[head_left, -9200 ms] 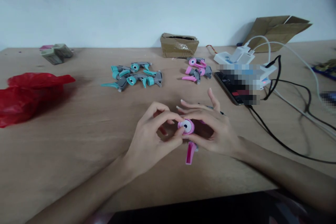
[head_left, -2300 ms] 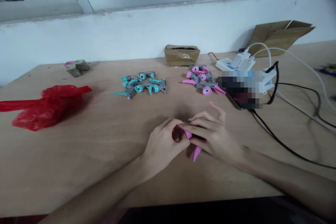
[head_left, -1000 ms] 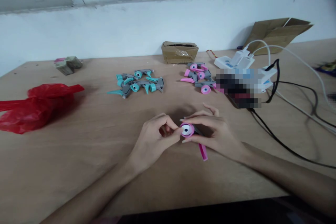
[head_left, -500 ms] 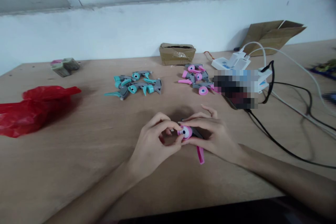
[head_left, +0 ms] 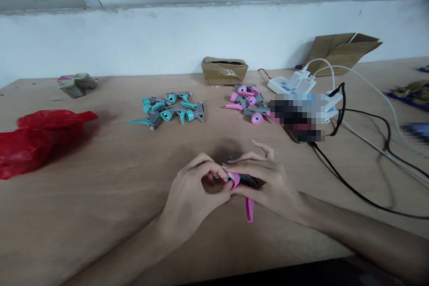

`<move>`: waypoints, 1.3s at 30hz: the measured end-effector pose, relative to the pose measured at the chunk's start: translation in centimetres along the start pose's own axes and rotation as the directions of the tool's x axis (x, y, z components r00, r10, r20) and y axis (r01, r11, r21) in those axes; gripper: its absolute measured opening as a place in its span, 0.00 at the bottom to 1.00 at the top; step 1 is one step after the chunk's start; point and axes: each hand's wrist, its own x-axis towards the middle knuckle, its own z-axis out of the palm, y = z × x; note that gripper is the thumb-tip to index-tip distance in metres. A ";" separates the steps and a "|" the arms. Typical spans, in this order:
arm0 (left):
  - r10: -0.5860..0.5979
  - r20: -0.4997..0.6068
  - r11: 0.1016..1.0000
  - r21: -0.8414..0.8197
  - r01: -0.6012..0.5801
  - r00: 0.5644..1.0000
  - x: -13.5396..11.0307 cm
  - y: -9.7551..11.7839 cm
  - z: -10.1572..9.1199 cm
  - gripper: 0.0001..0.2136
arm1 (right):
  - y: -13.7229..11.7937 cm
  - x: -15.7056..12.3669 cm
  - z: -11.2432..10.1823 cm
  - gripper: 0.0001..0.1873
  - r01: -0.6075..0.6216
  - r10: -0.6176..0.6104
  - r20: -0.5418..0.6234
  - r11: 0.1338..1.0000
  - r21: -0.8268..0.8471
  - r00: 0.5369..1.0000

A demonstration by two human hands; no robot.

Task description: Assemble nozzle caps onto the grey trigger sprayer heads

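"What lies left of the box (head_left: 224, 73)?"

"One cluster of spray heads (head_left: 176, 112), front-left of it; the bag (head_left: 40, 138), farther front-left; the blocks (head_left: 76, 87), far left, about level with it."

"And right of the box?"

"The power strip (head_left: 279, 86), then the carton (head_left: 331, 51); the phone (head_left: 303, 134), front-right."

"Before it?"

"Another cluster (head_left: 254, 111), slightly right; well in front, the left hand (head_left: 194, 187) and right hand (head_left: 270, 176), a spray head (head_left: 236, 180) between them."

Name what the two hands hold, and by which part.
A pink-and-gray spray head: the left hand and right hand both grip it at its round pink collar.
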 end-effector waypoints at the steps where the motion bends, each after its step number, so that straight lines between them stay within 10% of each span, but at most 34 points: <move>1: -0.004 -0.007 1.000 0.010 0.004 1.000 -0.1 0.1 0.0 0.02 | 0.0 0.0 0.0 0.14 -0.005 0.005 -0.002 1.000 -0.001 1.000; 39: -0.082 0.037 0.974 0.213 0.072 0.996 -0.6 0.8 0.0 0.02 | 0.2 -0.2 0.5 0.15 -0.034 0.034 0.039 0.999 0.008 0.999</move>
